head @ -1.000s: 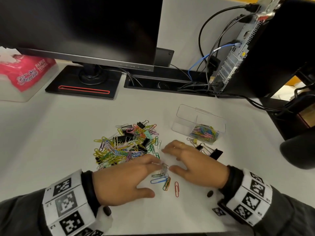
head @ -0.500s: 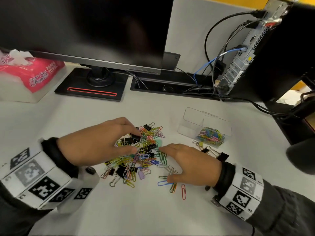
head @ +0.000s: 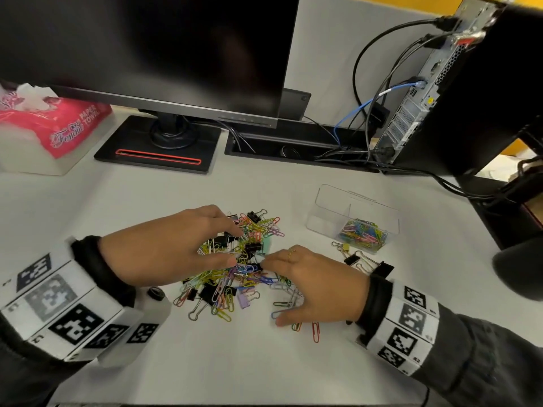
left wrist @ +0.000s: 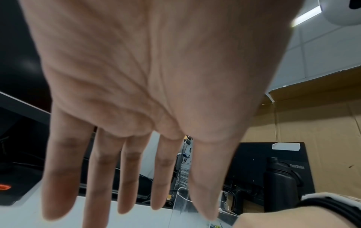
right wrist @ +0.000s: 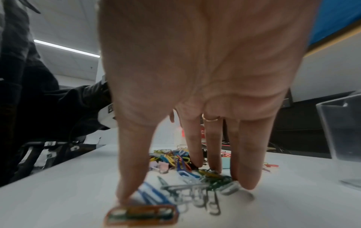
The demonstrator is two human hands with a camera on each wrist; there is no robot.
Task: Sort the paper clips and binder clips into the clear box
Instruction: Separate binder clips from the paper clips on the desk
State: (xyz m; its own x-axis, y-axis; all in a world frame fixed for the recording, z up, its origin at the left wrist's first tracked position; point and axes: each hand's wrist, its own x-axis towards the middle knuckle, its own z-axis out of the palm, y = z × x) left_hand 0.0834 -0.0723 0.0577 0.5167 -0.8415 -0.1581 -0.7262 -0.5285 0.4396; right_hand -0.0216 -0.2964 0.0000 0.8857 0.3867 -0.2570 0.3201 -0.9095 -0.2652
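A heap of coloured paper clips and black binder clips (head: pixel 235 268) lies mid-desk. My left hand (head: pixel 188 245) hovers flat over its left part with straight, spread fingers (left wrist: pixel 58 177), holding nothing. To the right, my right hand (head: pixel 308 283) lies palm down, its straight fingers (right wrist: pixel 252 162) touching a small bunch of paper clips (right wrist: pixel 195 185). The clear box (head: pixel 352 218) stands at the right; its near compartment holds coloured paper clips (head: pixel 363 233), the far one looks empty. A few binder clips (head: pixel 357 259) lie just in front of the box.
A monitor on its stand (head: pixel 158 145) and a cable tray (head: pixel 293 148) run along the back. A pink tissue pack (head: pixel 50 121) sits back left, a computer tower (head: pixel 440 83) with cables back right. Loose clips (head: pixel 315 333) lie near my right thumb.
My left hand has moved from the desk near my right hand up and left over the heap and has opened flat. The right hand has stayed spread on the loose clips.
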